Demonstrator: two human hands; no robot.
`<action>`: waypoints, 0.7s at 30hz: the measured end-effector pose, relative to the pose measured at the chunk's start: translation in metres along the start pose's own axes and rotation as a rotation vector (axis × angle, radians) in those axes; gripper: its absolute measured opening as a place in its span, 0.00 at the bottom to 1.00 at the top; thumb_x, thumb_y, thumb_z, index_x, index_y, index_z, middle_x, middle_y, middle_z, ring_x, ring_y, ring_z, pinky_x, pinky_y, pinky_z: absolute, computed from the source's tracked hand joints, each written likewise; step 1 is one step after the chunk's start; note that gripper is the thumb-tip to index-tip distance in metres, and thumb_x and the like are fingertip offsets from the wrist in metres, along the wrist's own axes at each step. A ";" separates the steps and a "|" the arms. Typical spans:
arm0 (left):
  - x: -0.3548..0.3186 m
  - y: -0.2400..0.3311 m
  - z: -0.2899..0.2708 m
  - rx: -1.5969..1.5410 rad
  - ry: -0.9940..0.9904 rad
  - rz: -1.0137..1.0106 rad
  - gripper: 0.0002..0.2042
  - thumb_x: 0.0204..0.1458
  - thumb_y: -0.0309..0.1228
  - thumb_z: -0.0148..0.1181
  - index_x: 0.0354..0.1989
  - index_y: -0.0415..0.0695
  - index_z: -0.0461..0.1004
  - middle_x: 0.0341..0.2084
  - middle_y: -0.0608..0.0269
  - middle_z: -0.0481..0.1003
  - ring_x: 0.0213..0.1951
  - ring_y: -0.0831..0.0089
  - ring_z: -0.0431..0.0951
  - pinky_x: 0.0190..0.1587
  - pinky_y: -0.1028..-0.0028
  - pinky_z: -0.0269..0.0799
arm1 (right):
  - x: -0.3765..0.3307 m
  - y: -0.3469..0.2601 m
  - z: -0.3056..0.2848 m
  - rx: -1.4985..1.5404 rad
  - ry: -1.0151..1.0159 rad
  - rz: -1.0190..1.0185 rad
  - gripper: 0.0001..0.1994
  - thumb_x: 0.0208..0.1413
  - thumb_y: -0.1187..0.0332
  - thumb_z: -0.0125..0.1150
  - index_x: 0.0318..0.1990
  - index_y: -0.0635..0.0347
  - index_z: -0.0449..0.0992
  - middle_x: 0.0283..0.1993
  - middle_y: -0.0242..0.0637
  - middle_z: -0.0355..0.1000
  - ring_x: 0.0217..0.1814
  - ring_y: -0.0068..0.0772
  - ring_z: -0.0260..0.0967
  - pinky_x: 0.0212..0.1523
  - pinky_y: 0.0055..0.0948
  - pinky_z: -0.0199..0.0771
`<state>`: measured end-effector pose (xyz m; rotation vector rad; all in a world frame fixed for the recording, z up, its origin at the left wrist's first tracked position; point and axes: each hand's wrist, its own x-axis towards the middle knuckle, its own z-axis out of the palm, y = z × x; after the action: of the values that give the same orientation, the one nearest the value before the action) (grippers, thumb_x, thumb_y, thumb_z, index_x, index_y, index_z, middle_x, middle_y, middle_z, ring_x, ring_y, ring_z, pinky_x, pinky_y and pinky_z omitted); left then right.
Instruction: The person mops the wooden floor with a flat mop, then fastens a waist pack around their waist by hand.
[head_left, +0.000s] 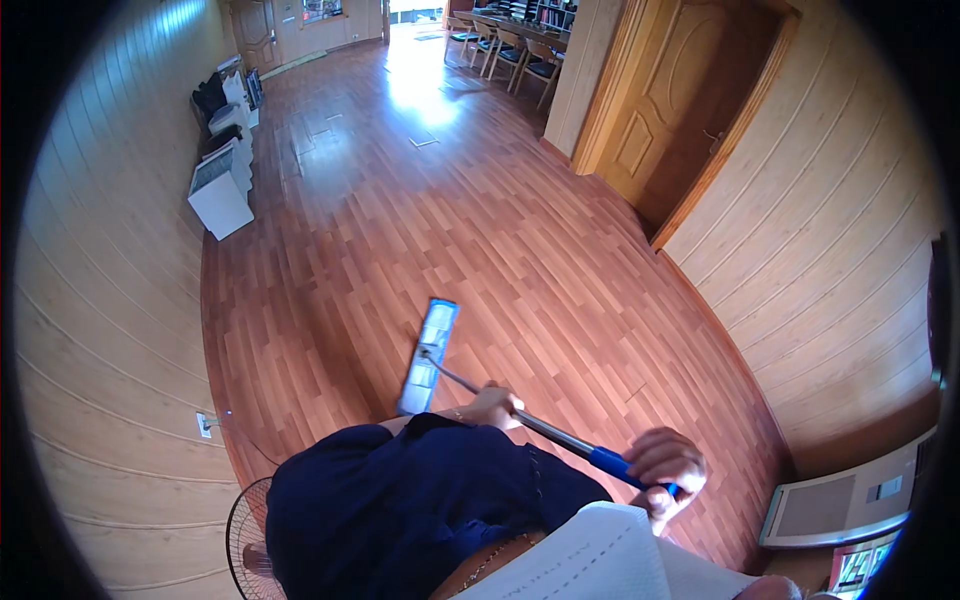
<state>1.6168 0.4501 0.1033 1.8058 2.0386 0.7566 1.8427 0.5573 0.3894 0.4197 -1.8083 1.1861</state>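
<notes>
Gripping a long-handled flat mop [535, 423] with both bare hands, a person in a dark navy cloth top [400, 490] works over a glossy floor of reddish-brown wood-look planks [540, 300]. The rectangular, blue-edged mop head [432, 340], its top pale and silvery, lies on the planks ahead and to the left of both hands. The left hand [492, 406] is clearly the nearer one. The head's long axis runs mostly away from the body, its far end tipped slightly right, while the slim metal pole [556, 434] slants from the head's middle back toward the lower right.

The left hand's fingers curl snugly around the lower pole, leaving no visible gap. The right hand [667, 470] wraps the smooth blue sleeve-like grip [609, 462] at the upper end, fingers bent over it and the thumb below.

Bright daylight glares off the far planks. Pale grooved wood-look panelling [110, 330] lines the left side, bowed by the lens; opposite stands a brown wooden door [665, 100] with carved curved panels. A boxy white unit [222, 200] sits against the left wall, and the round dark wire cage of a fan [236, 535] shows beside the navy fabric.
</notes>
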 end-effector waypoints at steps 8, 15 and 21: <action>-0.107 -0.083 -0.074 -0.041 0.038 -0.582 0.09 0.42 0.39 0.61 0.18 0.48 0.75 0.18 0.56 0.75 0.28 0.55 0.77 0.37 0.58 0.65 | 0.032 0.103 0.089 0.587 -0.381 0.166 0.13 0.48 0.62 0.62 0.22 0.64 0.73 0.25 0.43 0.74 0.32 0.46 0.74 0.36 0.42 0.72; -0.186 -0.119 -0.102 0.124 0.114 -0.659 0.11 0.42 0.42 0.62 0.20 0.48 0.76 0.23 0.58 0.76 0.34 0.57 0.77 0.36 0.57 0.63 | 0.020 0.139 0.161 0.791 -0.492 0.445 0.10 0.49 0.65 0.61 0.30 0.64 0.74 0.30 0.41 0.73 0.38 0.43 0.71 0.51 0.43 0.64; -0.179 -0.120 -0.083 0.148 0.182 -0.691 0.10 0.40 0.41 0.63 0.18 0.49 0.76 0.22 0.61 0.75 0.35 0.61 0.76 0.37 0.59 0.60 | -0.003 0.132 0.137 0.700 -0.441 0.673 0.08 0.54 0.75 0.54 0.39 0.64 0.76 0.38 0.40 0.73 0.36 0.33 0.69 0.44 0.30 0.67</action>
<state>1.5007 0.2517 0.0819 0.9793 2.6539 0.5784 1.6859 0.5029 0.2971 0.5055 -1.9171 2.3723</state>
